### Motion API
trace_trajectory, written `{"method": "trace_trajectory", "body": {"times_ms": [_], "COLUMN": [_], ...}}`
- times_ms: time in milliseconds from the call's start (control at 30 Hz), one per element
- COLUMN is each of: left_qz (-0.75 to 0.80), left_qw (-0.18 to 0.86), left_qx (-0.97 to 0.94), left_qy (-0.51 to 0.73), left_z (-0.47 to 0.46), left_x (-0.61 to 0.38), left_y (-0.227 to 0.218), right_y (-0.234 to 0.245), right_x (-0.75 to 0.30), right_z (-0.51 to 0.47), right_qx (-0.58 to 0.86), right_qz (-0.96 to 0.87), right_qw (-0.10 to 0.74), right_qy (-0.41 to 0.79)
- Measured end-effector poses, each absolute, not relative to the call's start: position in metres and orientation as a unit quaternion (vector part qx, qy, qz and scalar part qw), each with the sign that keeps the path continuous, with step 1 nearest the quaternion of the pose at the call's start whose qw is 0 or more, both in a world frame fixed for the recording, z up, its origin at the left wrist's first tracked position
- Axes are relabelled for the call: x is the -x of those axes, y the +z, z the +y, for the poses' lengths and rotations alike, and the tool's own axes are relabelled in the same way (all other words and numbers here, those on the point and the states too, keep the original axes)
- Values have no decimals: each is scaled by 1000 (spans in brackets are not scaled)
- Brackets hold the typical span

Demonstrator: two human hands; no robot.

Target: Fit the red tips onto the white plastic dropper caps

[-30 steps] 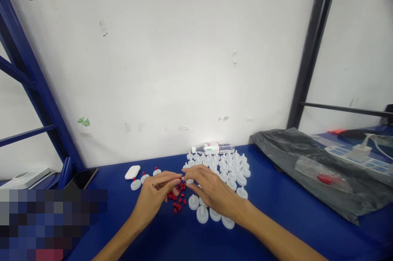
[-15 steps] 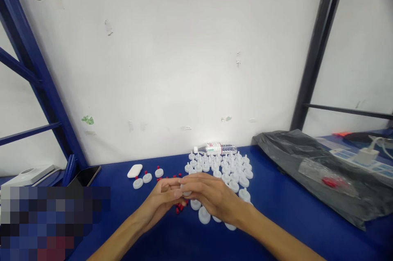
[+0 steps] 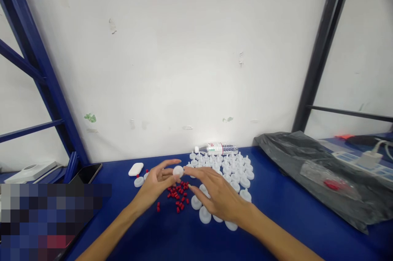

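Note:
My left hand pinches a round white spout cap between thumb and fingers, its disc turned towards me. My right hand is just right of it, thumb and fingers apart; the forefinger tip is at the cap's edge, touching or nearly so. Below the hands lies a scatter of small red tips. Many white spout caps stand spout-up on the blue table beneath and beyond my right hand. Left of my left hand, a white cap with a red tip stands upright, another partly hidden behind the hand.
A clear plastic bottle lies against the wall. A white rounded case is at the left, and a dark phone farther left. On the right are a black plastic bag and a clear bag with red pieces.
My hands have drawn apart. The right thumb and fingers have spread, and the white cap now shows in my left hand. More red tips are visible below.

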State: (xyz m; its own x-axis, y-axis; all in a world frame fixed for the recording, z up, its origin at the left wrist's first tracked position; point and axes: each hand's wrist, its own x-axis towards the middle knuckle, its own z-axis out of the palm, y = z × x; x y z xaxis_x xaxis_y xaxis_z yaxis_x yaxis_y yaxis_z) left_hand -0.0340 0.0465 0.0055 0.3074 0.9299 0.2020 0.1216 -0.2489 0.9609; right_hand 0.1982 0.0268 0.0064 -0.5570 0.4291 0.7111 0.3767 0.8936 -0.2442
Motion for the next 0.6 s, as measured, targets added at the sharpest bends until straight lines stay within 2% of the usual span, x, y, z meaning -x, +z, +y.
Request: {"method": "trace_trajectory", "body": {"times_ms": [67, 200, 300, 400, 600], "left_qz": [454, 564, 587, 590, 605], "left_qw": [362, 62, -68, -113, -85], "left_qx": [-690, -750, -754, -742, -715], "left_qy": [432, 341, 288, 298, 339], "left_z": [53, 64, 70, 76, 85], "left_x": [44, 65, 77, 85, 100], "left_y": [7, 6, 2, -2, 0], "right_y": [8, 7, 6, 6, 8], "right_x": [-200, -201, -200, -199, -199], "right_z": [28, 30, 31, 31, 31], "right_qx": [247, 251, 250, 250, 246], "right_qz": [-875, -878, -886, -889, -890], "right_qw": [415, 408, 390, 383, 384], "right_qy": [19, 8, 2, 0, -7]}}
